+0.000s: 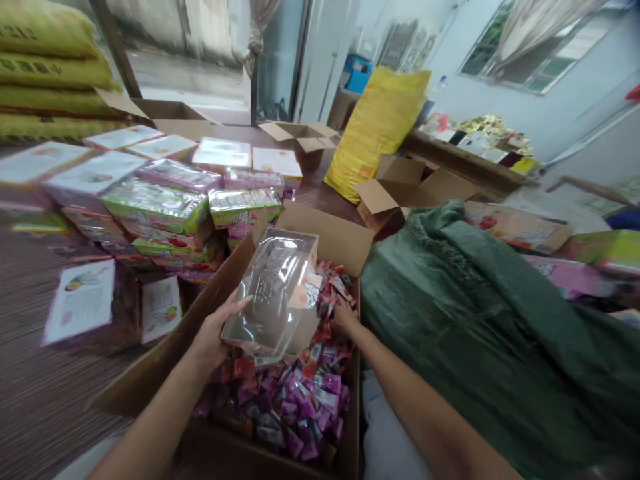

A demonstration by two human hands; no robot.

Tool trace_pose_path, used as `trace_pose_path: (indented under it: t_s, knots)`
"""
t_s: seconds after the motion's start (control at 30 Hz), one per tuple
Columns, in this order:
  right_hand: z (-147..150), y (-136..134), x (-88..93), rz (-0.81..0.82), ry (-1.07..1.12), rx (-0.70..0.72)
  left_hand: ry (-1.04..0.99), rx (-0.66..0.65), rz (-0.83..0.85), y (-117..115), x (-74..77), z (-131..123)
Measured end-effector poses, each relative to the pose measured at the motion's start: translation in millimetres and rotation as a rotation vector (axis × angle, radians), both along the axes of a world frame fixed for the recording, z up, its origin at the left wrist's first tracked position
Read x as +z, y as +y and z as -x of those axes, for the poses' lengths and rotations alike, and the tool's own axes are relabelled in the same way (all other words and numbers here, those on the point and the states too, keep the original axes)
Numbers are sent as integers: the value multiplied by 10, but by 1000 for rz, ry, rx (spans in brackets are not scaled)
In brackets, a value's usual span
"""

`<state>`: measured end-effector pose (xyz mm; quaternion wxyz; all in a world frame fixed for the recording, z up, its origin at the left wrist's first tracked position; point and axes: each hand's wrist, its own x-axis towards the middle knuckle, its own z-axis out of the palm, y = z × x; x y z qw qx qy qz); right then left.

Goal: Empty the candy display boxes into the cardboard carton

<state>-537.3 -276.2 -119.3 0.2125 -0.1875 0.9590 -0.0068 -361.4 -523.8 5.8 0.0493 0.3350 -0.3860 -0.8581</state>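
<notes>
My left hand grips a clear plastic box by its left side, holding it tilted over a large open cardboard carton. The clear box has a printed orange patch at its right side and looks hollow through its lid. Down in the carton lie many small wrapped packets, purple packets toward the near end and red packets toward the far end. Among the red ones, at the carton's right wall, sits my right hand. Its fingers are curled and partly hidden by packets, so what they hold does not show clearly.
Stacks of filled display boxes stand at the left. A green tarp-like sack lies against the carton's right side. Behind are more open cartons, a yellow sack and piled yellow sacks. A cluttered table stands at the back right.
</notes>
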Motion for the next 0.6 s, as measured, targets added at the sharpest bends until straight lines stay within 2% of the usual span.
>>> trace_pose_path:
  t_s: [0.07, 0.17, 0.2, 0.27, 0.33, 0.37, 0.47, 0.53, 0.6]
  knots:
    - [-140, -13, 206, 91, 8, 86, -17, 29, -44, 19, 77, -5]
    - [-455, -14, 547, 471, 27, 170, -20, 33, -78, 14, 138, -47]
    - [-581, -14, 658, 649, 4, 130, -13, 28, -82, 8, 134, -73]
    - [-846, -14, 857, 1015, -146, -75, 4, -4, -93, 4, 88, -138]
    - [-1110, -18, 1012, 1315, -385, -327, 27, -108, -106, 26, 6, -219]
    - [-1232, -24, 1071, 1414, -480, -416, 51, -192, -110, 49, -38, -260]
    - [-1520, -43, 1209, 1527, -513, -499, 181, -486, -104, 146, -130, -367]
    - [-1618, -5, 1300, 1539, -400, -523, 277, -626, -98, 201, -146, -411]
    - [-1640, 149, 1413, 1545, -277, -594, 346, -733, -68, 217, -131, -437]
